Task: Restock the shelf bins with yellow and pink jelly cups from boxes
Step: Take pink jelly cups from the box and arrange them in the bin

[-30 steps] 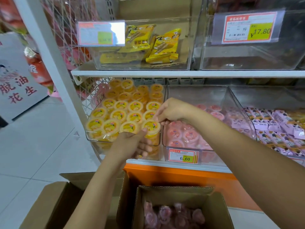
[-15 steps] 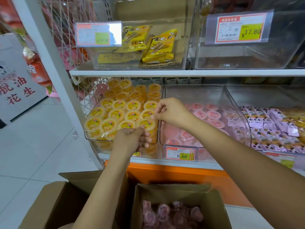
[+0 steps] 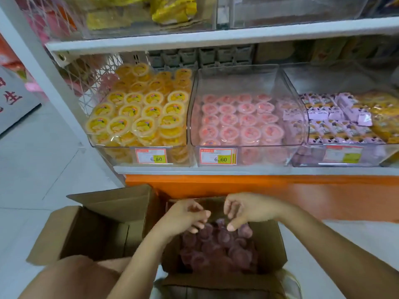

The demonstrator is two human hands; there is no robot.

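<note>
Hands: our left hand [image 3: 185,216] and right hand [image 3: 248,211] hover apart over the box [image 3: 274,244], fingers loosely curled, empty | Target: pink jelly cups [image 3: 218,249] heaped inside the box, straight below both hands — round, neither hand clearly nearer | Goal: pink bin [image 3: 269,155] above and beyond the box | Surface: pale tiled floor [image 3: 43,169] under the box

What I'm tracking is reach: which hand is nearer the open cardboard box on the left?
Left. The left hand hovers just right of the open box; the right hand is farther right. Both are above the pink-cup box.
</note>
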